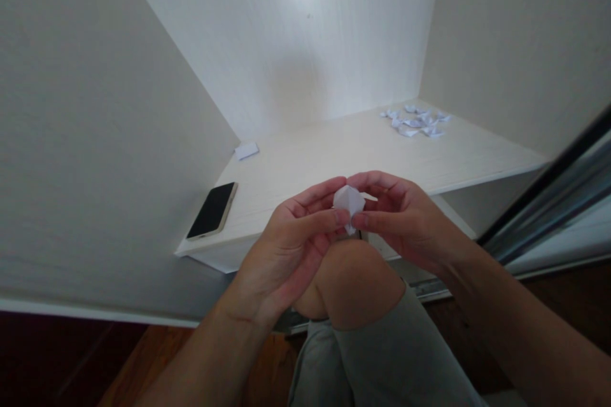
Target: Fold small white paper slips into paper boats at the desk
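Between my two hands is a small piece of folded white paper point(349, 198), diamond-like at the top with a crease down its middle. My left hand point(300, 229) pinches its left side, thumb in front and fingers behind. On the other side my right hand point(398, 213) grips it the same way, the thumb near the lower point. A thin white flap of the paper sticks out toward the right fingers. Both hands are held above my knee, just in front of the shelf's edge.
A white shelf point(305, 159) spans the alcove between side walls. Several folded white paper pieces point(415, 121) lie in a cluster at its back right. A small stack of white paper point(246, 151) sits at the back left, with a dark-screened phone point(212, 211) nearer the front.
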Motion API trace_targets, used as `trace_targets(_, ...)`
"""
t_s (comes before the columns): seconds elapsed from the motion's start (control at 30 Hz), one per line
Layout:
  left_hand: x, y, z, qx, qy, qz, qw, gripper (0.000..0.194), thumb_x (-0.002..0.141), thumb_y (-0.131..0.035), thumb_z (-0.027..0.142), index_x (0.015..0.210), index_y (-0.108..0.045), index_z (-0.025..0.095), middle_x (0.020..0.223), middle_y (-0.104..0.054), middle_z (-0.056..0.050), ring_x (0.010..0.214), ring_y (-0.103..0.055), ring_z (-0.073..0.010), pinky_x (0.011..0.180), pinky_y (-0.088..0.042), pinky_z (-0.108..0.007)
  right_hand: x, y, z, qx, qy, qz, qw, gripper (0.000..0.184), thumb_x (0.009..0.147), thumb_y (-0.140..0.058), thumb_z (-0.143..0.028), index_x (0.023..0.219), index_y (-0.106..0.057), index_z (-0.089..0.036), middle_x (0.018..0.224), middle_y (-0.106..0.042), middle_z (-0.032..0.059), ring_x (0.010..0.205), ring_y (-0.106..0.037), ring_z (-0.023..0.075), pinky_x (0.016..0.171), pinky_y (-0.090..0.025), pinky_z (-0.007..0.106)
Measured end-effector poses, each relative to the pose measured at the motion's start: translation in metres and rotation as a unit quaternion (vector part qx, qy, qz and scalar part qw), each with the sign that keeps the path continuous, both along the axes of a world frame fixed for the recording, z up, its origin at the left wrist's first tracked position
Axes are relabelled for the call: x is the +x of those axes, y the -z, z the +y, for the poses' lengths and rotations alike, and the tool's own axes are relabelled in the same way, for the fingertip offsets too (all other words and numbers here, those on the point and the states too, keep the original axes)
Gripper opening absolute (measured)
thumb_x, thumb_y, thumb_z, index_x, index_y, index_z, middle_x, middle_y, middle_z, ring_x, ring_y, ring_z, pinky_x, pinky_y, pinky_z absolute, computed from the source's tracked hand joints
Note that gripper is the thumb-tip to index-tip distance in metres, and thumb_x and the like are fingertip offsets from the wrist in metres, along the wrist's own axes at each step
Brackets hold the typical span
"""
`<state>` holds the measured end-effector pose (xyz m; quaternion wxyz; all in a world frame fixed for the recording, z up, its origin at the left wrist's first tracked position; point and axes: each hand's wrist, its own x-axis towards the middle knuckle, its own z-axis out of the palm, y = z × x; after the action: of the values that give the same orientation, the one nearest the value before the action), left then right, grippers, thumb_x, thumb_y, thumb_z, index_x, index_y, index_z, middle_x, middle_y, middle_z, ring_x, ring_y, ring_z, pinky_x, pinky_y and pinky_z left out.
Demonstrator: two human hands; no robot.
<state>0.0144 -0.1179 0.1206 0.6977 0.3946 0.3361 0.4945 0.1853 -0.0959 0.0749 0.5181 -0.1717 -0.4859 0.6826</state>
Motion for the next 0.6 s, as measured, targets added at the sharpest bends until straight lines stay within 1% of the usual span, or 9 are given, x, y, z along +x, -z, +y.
trace_targets(0.17, -0.0004, 0.0018, 0.0016, 0.009, 0.0, 0.006, 1.0, 0.041, 0.075, -0.078, 0.005, 0.114, -0.076, 0.015, 0.106, -0.077, -0.007, 0.092, -0.072, -0.014, 0.086, -0.057, -0.021, 0.0007, 0.0004, -0.0012, 0.028, 0.041, -0.042, 0.998, 0.046, 0.076, -0.091, -0.025, 0.118, -0.072, -0.027, 0.107, -0.079, 0.003, 0.094, -0.074, 0.0184, 0.089, -0.06, 0.038)
trace_targets(0.27, -0.001, 0.0025, 0.0024, 0.004, 0.003, 0.015, 1.0, 0.043, 0.076, -0.076, 0.006, 0.118, -0.074, 0.015, 0.107, -0.076, -0.008, 0.092, -0.071, -0.0147, 0.087, -0.057, -0.022, 0.0023, -0.0009, -0.0009, 0.056, 0.064, -0.065, 0.994, 0.044, 0.077, -0.091, -0.027, 0.118, -0.075, -0.025, 0.109, -0.079, 0.0043, 0.095, -0.074, 0.0194, 0.088, -0.062, 0.038)
trace_targets(0.47, -0.0026, 0.0042, 0.0036, -0.003, -0.011, 0.014, 1.0, 0.037, 0.075, -0.073, 0.003, 0.111, -0.075, 0.013, 0.102, -0.076, -0.008, 0.092, -0.07, -0.0143, 0.087, -0.057, -0.021, 0.0021, -0.0013, -0.0048, 0.112, 0.15, -0.117, 0.975, 0.039, 0.078, -0.09, -0.03, 0.115, -0.079, -0.024, 0.112, -0.08, 0.0058, 0.099, -0.075, 0.0217, 0.092, -0.063, 0.042)
trace_targets(0.53, -0.0035, 0.0051, 0.0039, -0.002, -0.008, 0.016, 1.0, 0.038, 0.075, -0.074, 0.003, 0.111, -0.076, 0.013, 0.104, -0.077, -0.008, 0.093, -0.071, -0.0146, 0.087, -0.058, -0.021, 0.0022, -0.0013, -0.0077, 0.127, 0.166, -0.133, 0.969, 0.038, 0.08, -0.088, -0.03, 0.116, -0.078, -0.023, 0.115, -0.08, 0.0059, 0.099, -0.075, 0.0213, 0.092, -0.063, 0.041)
trace_targets(0.6, -0.0043, 0.0056, 0.0039, 0.002, 0.001, 0.014, 1.0, 0.037, 0.075, -0.075, 0.002, 0.111, -0.077, 0.013, 0.103, -0.078, -0.008, 0.091, -0.072, -0.014, 0.085, -0.058, -0.02, 0.0026, -0.0016, -0.0101, 0.138, 0.166, -0.138, 0.967, 0.038, 0.082, -0.087, -0.028, 0.118, -0.077, -0.023, 0.115, -0.08, 0.0053, 0.101, -0.075, 0.0204, 0.094, -0.062, 0.04)
